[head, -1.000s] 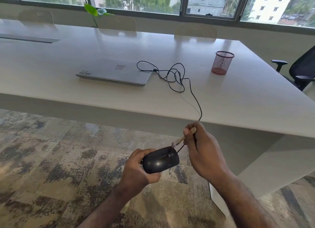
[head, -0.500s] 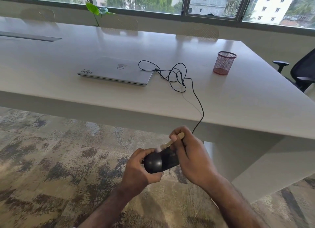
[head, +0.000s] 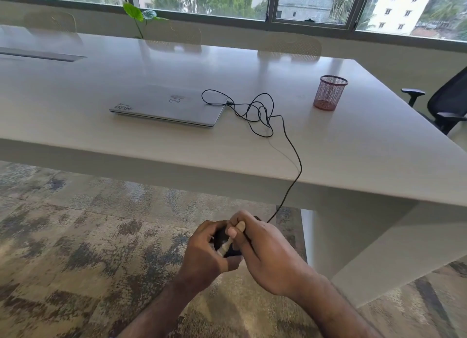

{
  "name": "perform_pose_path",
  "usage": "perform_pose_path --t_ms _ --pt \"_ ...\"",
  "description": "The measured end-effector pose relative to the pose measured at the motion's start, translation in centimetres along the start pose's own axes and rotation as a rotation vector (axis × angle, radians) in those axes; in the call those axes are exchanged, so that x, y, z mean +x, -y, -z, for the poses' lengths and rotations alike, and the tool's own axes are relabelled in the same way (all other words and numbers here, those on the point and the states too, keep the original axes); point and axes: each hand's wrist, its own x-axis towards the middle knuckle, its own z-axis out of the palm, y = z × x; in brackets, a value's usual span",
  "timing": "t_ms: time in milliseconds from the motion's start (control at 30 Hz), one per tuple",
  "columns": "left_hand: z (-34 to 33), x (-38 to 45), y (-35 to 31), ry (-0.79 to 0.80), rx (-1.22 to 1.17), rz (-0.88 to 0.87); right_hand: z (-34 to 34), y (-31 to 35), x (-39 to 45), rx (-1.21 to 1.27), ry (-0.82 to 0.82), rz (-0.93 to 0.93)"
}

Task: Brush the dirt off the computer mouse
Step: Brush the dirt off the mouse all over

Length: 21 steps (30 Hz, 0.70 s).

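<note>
My left hand (head: 206, 255) grips a black wired computer mouse (head: 220, 237) below the table's front edge, over the carpet. Only a small dark part of the mouse shows between my hands. My right hand (head: 265, 252) pinches a small brush (head: 231, 239) with a pale wooden handle, its bristle end down on the mouse's top. The mouse's black cable (head: 290, 145) runs up over the table edge in loose loops to a closed silver laptop (head: 168, 105).
The white table (head: 353, 145) carries a red mesh pen cup (head: 329, 92) at the right. A black office chair (head: 444, 105) stands at the far right. A green plant (head: 137, 14) and pale chairs line the window side. Patterned carpet (head: 75, 249) lies below.
My right hand has moved left and down over the mouse, carrying the brush from the cable end onto the mouse's top. The mouse is now mostly covered by both hands.
</note>
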Motion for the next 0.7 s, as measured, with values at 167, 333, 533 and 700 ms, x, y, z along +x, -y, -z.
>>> perform_pose_path --t_ms 167,333,533,700 --pt "-0.2 0.0 -0.1 -0.001 0.019 -0.019 1.0 -1.3 -0.1 -0.008 -0.02 -0.01" --pt "-0.3 0.2 0.5 0.001 0.035 -0.008 2.0 -2.4 -0.1 0.038 -0.067 -0.04" --pt "-0.3 0.2 0.2 -0.01 -0.007 0.017 3.3 -3.5 0.0 0.024 -0.105 -0.08" --pt "0.2 0.3 0.5 -0.015 -0.04 0.064 4.6 -4.3 -0.2 -0.135 -0.087 -0.123"
